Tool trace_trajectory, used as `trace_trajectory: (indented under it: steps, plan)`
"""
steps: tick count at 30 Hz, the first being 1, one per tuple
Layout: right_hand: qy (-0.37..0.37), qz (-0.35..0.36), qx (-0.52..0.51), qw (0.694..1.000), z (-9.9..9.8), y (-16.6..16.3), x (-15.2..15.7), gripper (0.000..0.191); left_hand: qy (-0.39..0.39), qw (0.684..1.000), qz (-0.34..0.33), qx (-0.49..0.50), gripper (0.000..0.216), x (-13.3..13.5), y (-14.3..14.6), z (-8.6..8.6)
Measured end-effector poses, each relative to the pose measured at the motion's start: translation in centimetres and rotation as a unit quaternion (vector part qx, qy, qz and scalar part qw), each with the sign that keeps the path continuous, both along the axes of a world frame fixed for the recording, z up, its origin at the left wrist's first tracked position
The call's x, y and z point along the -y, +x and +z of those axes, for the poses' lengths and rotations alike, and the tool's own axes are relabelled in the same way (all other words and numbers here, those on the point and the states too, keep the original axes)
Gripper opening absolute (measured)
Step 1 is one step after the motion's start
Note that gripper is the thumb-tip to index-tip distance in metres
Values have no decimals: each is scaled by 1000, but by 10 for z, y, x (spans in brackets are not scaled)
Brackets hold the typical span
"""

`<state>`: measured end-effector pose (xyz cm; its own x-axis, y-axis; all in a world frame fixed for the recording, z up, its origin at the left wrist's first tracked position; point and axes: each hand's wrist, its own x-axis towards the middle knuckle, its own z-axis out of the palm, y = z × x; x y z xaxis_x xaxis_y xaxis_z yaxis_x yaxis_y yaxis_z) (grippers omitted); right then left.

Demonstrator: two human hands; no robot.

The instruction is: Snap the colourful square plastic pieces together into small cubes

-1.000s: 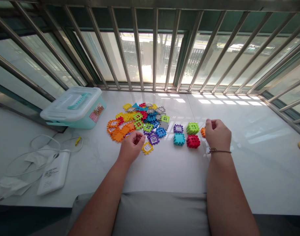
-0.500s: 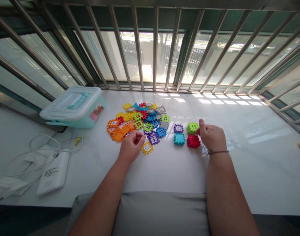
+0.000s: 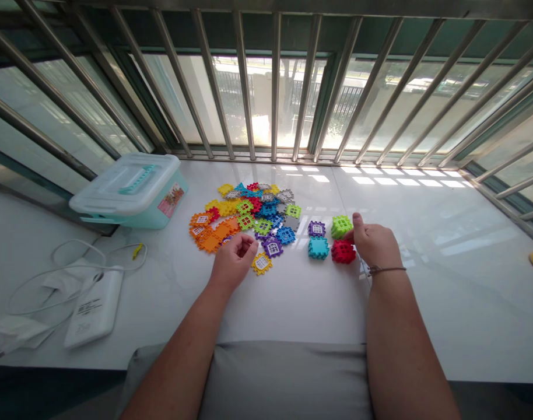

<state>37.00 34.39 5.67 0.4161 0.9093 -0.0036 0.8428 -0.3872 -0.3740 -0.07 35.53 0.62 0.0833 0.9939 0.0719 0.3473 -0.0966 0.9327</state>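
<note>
Two cubes [image 3: 342, 239] touching right grip [image 3: 374, 245]

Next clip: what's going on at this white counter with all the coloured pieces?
A person sits at a white counter by a barred window, working with plastic interlocking tiles. The right hand rests against the red cube, beside the green cube and teal cube. The left hand is loosely curled near a yellow tile, just below the loose tile pile. A lidded storage box stands at the left.
</note>
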Motion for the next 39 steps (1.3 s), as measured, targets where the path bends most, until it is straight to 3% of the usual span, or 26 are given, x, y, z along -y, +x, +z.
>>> trace_trajectory:
  steps: [13,39]
  plan:
    - [-36,-19,-49,998,-8,5,-2,97,-1,1000,-2,-4,32,1,1,2]
    - [23,-33,-182,982,-19,5,-11,99,-5,1000,-3,-9,29,0,2,4]
